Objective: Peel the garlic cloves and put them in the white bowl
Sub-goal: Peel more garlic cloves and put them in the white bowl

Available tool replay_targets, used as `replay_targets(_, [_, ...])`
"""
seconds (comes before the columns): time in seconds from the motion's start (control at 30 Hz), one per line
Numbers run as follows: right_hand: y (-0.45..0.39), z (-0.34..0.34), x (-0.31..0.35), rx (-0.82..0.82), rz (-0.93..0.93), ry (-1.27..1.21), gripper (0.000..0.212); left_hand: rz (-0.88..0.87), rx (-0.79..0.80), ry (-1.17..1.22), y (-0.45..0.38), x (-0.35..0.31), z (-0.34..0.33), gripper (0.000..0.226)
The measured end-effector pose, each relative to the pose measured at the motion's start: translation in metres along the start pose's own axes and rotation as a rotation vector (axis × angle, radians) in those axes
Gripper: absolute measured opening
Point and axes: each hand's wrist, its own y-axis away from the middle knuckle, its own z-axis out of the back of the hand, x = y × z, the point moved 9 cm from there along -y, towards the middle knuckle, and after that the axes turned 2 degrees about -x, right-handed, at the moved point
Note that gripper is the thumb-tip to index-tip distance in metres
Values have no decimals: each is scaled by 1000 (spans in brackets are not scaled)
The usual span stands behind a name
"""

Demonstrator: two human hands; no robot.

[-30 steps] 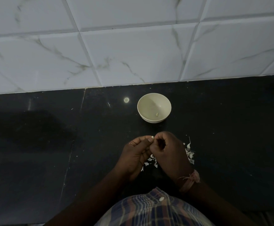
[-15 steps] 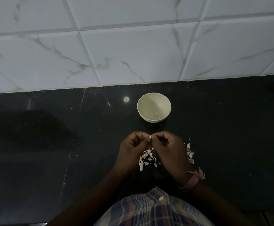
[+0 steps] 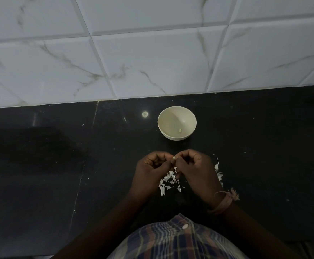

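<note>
Counts: one white bowl [image 3: 177, 122] is seen on the black counter [image 3: 59, 174], at 12 o'clock from the hands and well apart from them. One small pale piece [image 3: 180, 130] is seen inside the bowl, toward its 5 o'clock side (likely a peeled clove, too small to confirm). One garlic clove [image 3: 174, 157] is visible as a pale tip where the fingertips of both hands meet.

Two hands are in view. The left hand [image 3: 152, 170] is curled, thumb and forefinger pinched on the clove. The right hand [image 3: 195, 169] is curled likewise and the same clove is pinched from the other side. One pink thread band [image 3: 224, 201] is worn on the right wrist.

Peel scraps [image 3: 168, 182] are scattered on the counter below the hands, a second small cluster [image 3: 218, 171] at 3 o'clock of the right hand; the count cannot be made, pieces overlap.

Hidden or unclear: most of the clove is covered by the fingers, so how much skin is left cannot be told. Part of the scrap pile is covered by the right hand. A round pale spot [image 3: 145, 114] is noted at 9 o'clock of the bowl (mark or reflection, not resolvable). The plaid shirt [image 3: 175, 240] is cut off at the bottom edge.
</note>
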Motion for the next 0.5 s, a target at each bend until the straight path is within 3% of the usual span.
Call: replay_targets(0.5, [-6, -1, -13, -15, -64, 3, 7, 103, -7, 86, 1, 11, -3, 9])
